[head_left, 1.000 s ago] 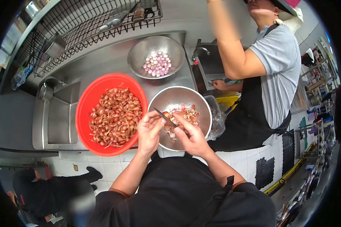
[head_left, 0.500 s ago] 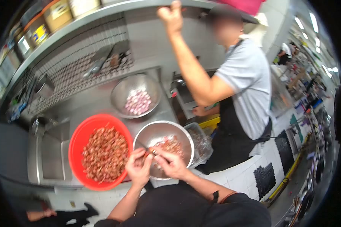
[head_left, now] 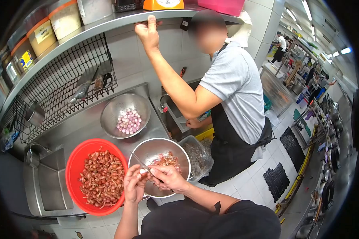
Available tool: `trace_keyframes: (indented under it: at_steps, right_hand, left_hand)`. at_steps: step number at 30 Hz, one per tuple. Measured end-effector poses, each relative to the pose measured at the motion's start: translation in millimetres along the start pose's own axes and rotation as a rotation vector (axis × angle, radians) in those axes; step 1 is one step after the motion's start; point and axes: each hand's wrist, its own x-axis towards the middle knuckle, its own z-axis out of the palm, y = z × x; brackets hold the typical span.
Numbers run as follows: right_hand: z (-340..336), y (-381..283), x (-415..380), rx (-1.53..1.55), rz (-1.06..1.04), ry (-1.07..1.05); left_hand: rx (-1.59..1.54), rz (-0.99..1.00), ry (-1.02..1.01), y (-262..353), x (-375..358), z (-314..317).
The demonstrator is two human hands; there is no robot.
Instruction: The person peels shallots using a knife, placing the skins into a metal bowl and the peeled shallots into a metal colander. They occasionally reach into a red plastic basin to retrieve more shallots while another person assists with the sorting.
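My left hand (head_left: 134, 182) is closed round a small shallot (head_left: 143, 171), whose pale flesh shows at the fingertips. My right hand (head_left: 170, 178) grips a small knife (head_left: 138, 160), its blade pointing up and left beside the shallot. Both hands are over the near left rim of a steel bowl (head_left: 184, 156) containing reddish peelings (head_left: 168, 160). To the left, a red plastic basin (head_left: 72, 175) is heaped with unpeeled shallots (head_left: 103, 177). Behind, a perforated steel colander (head_left: 107, 115) holds peeled, pinkish-white shallots (head_left: 129, 121).
A co-worker (head_left: 237, 91) stands at the right, one arm raised to the overhead shelf (head_left: 119, 19). Next to the bowl is a clear plastic-lined container (head_left: 197, 153). A sink (head_left: 56, 183) lies left, below a wire rack (head_left: 68, 85) with knives.
My view has tilted up, so the bowls sit lower. The knife blade now stands out clearly, pointing up-left, and pale shallot flesh shows in my left hand. The co-worker's arm stays raised.
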Motion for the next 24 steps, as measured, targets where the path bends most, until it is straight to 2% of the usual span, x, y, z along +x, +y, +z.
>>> trace_keyframes:
  at_steps: [3, 4, 6, 7, 9, 12, 14, 16, 18, 22, 24]
  right_hand:
    - [-6, 5, 1, -0.03, -0.026, 0.04]
    - [-6, 4, 1, -0.031, -0.026, 0.039]
    - [-3, 2, -1, -0.116, -0.029, 0.077]
    - [-7, 8, 2, -0.116, -0.026, 0.075]
    - [-16, 22, 10, -0.153, -0.181, 0.188]
    - [-32, 18, 10, -0.379, -0.131, 0.299]
    - [-43, 18, 9, -0.55, -0.066, 0.264]
    - [-57, 33, 13, -0.656, -0.088, 0.188]
    - [-18, -3, -1, -0.64, -0.084, 0.247]
    - [-9, 2, -6, -0.613, -0.141, 0.153]
    - [7, 8, -8, -0.527, -0.299, 0.111]
  left_hand:
    - [0.361, 0.021, -0.002, -3, 1, -6]
    - [0.361, 0.022, -0.002, -4, 1, -9]
    - [0.582, 0.047, -0.014, -5, -1, -11]
    - [0.522, 0.082, 0.014, -8, 0, -11]
    - [0.438, 0.103, 0.051, -4, 1, -10]
    - [0.338, 0.15, 0.118, 1, 1, -13]
    - [0.289, 0.154, 0.123, 4, -1, -16]
    - [0.243, 0.161, 0.117, 3, -1, -19]
    - [0.152, 0.144, 0.132, 2, -1, -17]
    - [0.15, 0.118, 0.202, -1, -2, -8]
    - [0.162, 0.135, 0.194, -4, -3, -5]
